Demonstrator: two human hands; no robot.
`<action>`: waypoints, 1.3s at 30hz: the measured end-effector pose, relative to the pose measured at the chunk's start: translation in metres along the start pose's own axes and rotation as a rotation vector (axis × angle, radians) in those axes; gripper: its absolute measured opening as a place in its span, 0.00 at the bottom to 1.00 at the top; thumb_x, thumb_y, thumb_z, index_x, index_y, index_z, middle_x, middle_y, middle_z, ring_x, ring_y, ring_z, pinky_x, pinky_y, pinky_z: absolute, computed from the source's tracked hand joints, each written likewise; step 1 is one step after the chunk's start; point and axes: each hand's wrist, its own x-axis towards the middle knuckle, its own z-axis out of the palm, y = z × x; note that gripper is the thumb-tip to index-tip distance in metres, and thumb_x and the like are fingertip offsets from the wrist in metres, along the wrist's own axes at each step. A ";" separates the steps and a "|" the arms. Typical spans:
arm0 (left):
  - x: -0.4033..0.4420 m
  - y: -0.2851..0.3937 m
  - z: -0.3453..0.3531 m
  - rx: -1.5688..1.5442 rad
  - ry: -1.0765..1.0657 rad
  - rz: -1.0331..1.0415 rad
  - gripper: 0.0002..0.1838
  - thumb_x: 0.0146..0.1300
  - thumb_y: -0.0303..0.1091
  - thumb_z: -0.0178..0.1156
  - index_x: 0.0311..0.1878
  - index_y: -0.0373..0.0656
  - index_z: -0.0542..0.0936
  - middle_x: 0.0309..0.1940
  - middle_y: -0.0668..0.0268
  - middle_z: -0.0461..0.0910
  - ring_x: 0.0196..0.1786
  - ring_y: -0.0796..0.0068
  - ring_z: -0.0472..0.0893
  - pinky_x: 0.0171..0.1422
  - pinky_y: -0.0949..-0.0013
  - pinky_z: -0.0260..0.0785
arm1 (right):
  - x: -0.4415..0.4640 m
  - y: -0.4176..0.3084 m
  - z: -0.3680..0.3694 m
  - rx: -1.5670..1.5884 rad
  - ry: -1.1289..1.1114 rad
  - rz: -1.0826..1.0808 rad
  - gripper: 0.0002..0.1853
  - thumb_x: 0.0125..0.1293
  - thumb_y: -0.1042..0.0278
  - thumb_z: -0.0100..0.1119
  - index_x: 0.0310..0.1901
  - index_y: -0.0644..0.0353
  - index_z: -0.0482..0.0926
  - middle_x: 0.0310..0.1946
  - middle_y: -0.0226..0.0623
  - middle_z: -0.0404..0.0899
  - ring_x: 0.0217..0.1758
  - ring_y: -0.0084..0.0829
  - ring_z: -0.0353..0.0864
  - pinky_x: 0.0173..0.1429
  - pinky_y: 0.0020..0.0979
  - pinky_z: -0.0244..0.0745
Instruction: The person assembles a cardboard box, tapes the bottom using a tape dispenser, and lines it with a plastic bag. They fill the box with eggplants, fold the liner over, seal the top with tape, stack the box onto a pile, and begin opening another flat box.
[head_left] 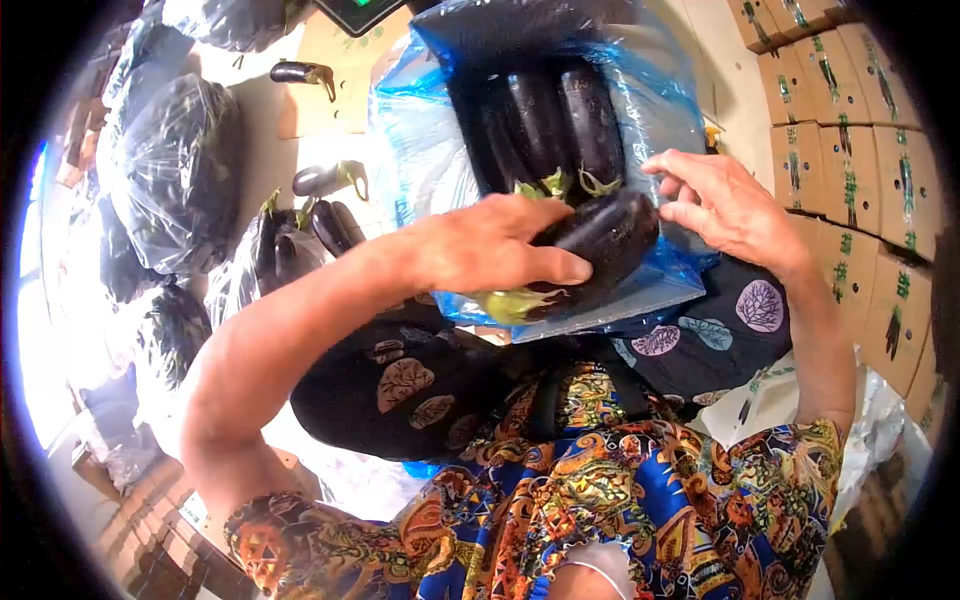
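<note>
A large dark eggplant (pixel 612 240) with a green stem end lies slantwise at the near side of a blue plastic bag (pixel 410 150). My left hand (pixel 500 245) grips it, the thumb on top of its skin. Close to the blossom end of that eggplant is my right hand (pixel 725 205), with its fingers apart and nothing held; whether a fingertip touches the skin cannot be made out. Inside the bag, several eggplants (pixel 590 120) lie side by side, green stems toward me.
Clear bags full of eggplants (pixel 175 170) stand at the left. Loose eggplants (pixel 318 180) lie on the floor between them and the blue bag. Brown cartons (pixel 845 170) are stacked at the right. A cardboard sheet (pixel 335 45) is at the top.
</note>
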 end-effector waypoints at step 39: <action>-0.041 -0.056 0.007 0.614 0.046 0.023 0.29 0.55 0.43 0.69 0.58 0.44 0.73 0.40 0.54 0.80 0.42 0.49 0.82 0.45 0.52 0.76 | 0.020 -0.019 0.043 -0.242 -0.064 -0.354 0.18 0.52 0.72 0.70 0.45 0.61 0.76 0.42 0.41 0.76 0.48 0.45 0.75 0.53 0.42 0.75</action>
